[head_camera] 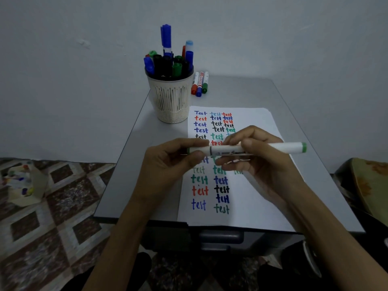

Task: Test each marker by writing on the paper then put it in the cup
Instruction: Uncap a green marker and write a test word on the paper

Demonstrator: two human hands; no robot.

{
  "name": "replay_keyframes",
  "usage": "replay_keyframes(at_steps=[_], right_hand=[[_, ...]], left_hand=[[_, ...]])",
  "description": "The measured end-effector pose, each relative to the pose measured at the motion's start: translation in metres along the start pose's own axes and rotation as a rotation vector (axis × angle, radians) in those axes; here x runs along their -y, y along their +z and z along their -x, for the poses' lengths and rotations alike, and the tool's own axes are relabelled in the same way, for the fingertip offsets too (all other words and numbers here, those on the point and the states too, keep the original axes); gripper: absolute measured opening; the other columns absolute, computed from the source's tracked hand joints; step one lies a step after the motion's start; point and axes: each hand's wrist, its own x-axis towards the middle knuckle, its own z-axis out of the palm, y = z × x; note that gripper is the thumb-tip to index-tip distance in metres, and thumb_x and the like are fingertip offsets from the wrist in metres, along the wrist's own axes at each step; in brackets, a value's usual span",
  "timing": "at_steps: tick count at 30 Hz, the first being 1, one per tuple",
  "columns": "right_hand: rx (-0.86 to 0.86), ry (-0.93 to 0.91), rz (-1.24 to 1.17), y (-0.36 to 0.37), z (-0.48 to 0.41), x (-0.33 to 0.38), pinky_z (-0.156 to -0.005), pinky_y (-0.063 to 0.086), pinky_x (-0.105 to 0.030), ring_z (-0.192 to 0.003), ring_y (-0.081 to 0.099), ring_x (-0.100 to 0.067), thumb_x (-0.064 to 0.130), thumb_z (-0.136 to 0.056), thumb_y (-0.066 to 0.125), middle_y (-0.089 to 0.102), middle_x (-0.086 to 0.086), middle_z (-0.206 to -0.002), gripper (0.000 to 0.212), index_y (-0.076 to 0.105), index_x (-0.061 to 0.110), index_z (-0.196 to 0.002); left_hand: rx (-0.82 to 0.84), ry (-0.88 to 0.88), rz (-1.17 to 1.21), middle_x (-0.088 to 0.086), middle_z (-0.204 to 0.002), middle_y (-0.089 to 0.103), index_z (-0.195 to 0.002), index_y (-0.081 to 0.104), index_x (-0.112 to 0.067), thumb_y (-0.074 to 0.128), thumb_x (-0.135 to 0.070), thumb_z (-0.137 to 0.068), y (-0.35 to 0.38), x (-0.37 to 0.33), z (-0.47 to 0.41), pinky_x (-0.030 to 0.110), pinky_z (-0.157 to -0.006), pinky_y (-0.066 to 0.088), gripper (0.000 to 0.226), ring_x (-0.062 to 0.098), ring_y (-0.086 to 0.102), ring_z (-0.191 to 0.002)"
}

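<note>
1. your left hand (168, 162) pinches the green marker (279, 147) at its cap, right hand (260, 162) grips the barrel, over the paper (256, 198).
2. cup (171, 101) sits at the desk's (134, 164) far left corner.

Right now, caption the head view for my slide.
Left hand and right hand grip a green marker above the paper; cup beyond.

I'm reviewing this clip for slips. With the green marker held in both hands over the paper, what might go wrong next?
The cup is already packed with markers, so squeezing in the green marker may jam or tip it. The left hand grips the cap end and the right hand the barrel above the paper; a jerk at the cap could streak the written words.
</note>
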Motion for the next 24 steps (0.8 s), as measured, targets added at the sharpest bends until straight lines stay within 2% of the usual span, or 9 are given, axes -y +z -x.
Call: replay_keyframes(at_steps=[5, 11, 15, 16, 18, 20, 21, 22, 24], right_hand=[[-0.075, -0.049, 0.132, 0.019, 0.004, 0.005, -0.057, 0.058, -0.029, -0.062, 0.071, -0.032, 0.003, -0.078, 0.063, 0.072, -0.018, -0.077, 0.007, 0.060, -0.002, -0.080], [-0.073, -0.104, 0.074, 0.037, 0.000, 0.006, -0.059, 0.058, -0.030, -0.066, 0.072, -0.034, 0.005, -0.079, 0.060, 0.071, -0.022, -0.079, 0.009, 0.058, -0.003, -0.083], [0.048, 0.019, 0.111, 0.029, -0.009, 0.008, -0.065, 0.059, -0.032, -0.078, 0.072, -0.033, 0.008, -0.079, 0.067, 0.072, -0.020, -0.089, 0.011, 0.063, 0.001, -0.087], [0.128, 0.083, 0.087, 0.021, -0.012, 0.012, -0.068, 0.059, -0.034, -0.083, 0.072, -0.034, 0.013, -0.076, 0.074, 0.072, -0.020, -0.095, 0.019, 0.067, 0.004, -0.090], [0.292, 0.230, -0.075, 0.004, -0.016, 0.024, -0.073, 0.058, -0.039, -0.093, 0.069, -0.037, 0.041, -0.064, 0.083, 0.068, -0.024, -0.107, 0.054, 0.070, 0.005, -0.104], [0.325, 0.310, -0.085, -0.008, -0.019, 0.041, -0.075, 0.058, -0.040, -0.091, 0.069, -0.038, 0.064, -0.059, 0.075, 0.068, -0.028, -0.106, 0.080, 0.070, -0.002, -0.104], [0.313, 0.330, 0.028, -0.012, -0.022, 0.049, -0.073, 0.058, -0.038, -0.086, 0.070, -0.037, 0.065, -0.060, 0.074, 0.069, -0.028, -0.099, 0.077, 0.071, -0.002, -0.098], [0.302, 0.337, 0.211, -0.013, -0.024, 0.056, -0.071, 0.058, -0.035, -0.081, 0.072, -0.036, 0.057, -0.063, 0.077, 0.071, -0.026, -0.093, 0.064, 0.073, 0.000, -0.091], [0.330, 0.321, 0.600, -0.008, -0.033, 0.063, -0.070, 0.060, -0.034, -0.076, 0.073, -0.032, 0.026, -0.070, 0.083, 0.074, -0.018, -0.085, 0.028, 0.073, 0.004, -0.083]], left_hand=[[-0.086, 0.023, 0.068, -0.005, -0.081, 0.074, -0.102, 0.065, -0.014, 0.063, -0.010, -0.076, -0.003, -0.003, 0.002, 0.016, -0.068, 0.053, 0.026, 0.009, 0.069, -0.070], [-0.180, 0.152, -0.005, -0.012, -0.082, 0.073, -0.102, 0.064, -0.015, 0.062, -0.009, -0.079, -0.008, -0.008, 0.002, 0.015, -0.071, 0.053, 0.024, 0.008, 0.069, -0.075], [-0.231, 0.142, -0.009, -0.010, -0.083, 0.072, -0.101, 0.065, -0.015, 0.065, -0.011, -0.081, -0.010, -0.007, 0.003, 0.016, -0.070, 0.053, 0.020, 0.009, 0.069, -0.074], [-0.244, 0.124, 0.020, -0.008, -0.082, 0.072, -0.100, 0.065, -0.014, 0.065, -0.011, -0.081, -0.009, -0.006, 0.003, 0.017, -0.070, 0.053, 0.019, 0.009, 0.068, -0.073], [-0.258, 0.096, 0.061, -0.002, -0.080, 0.072, -0.098, 0.067, -0.011, 0.066, -0.013, -0.081, -0.011, -0.005, 0.003, 0.018, -0.070, 0.053, 0.017, 0.010, 0.067, -0.071], [-0.251, 0.074, 0.050, 0.004, -0.079, 0.071, -0.097, 0.067, -0.008, 0.065, -0.013, -0.083, -0.013, -0.002, 0.002, 0.019, -0.070, 0.053, 0.015, 0.011, 0.066, -0.071], [-0.236, 0.060, 0.037, 0.005, -0.079, 0.071, -0.096, 0.067, -0.007, 0.063, -0.012, -0.082, -0.013, -0.001, 0.002, 0.019, -0.069, 0.052, 0.016, 0.012, 0.066, -0.070], [-0.212, 0.047, 0.021, 0.005, -0.080, 0.071, -0.095, 0.068, -0.007, 0.062, -0.012, -0.081, -0.013, -0.001, 0.002, 0.018, -0.069, 0.053, 0.016, 0.012, 0.066, -0.071], [-0.166, 0.032, -0.009, 0.004, -0.084, 0.072, -0.093, 0.068, -0.008, 0.064, -0.014, -0.080, -0.011, 0.000, 0.002, 0.020, -0.069, 0.054, 0.016, 0.014, 0.067, -0.073]])
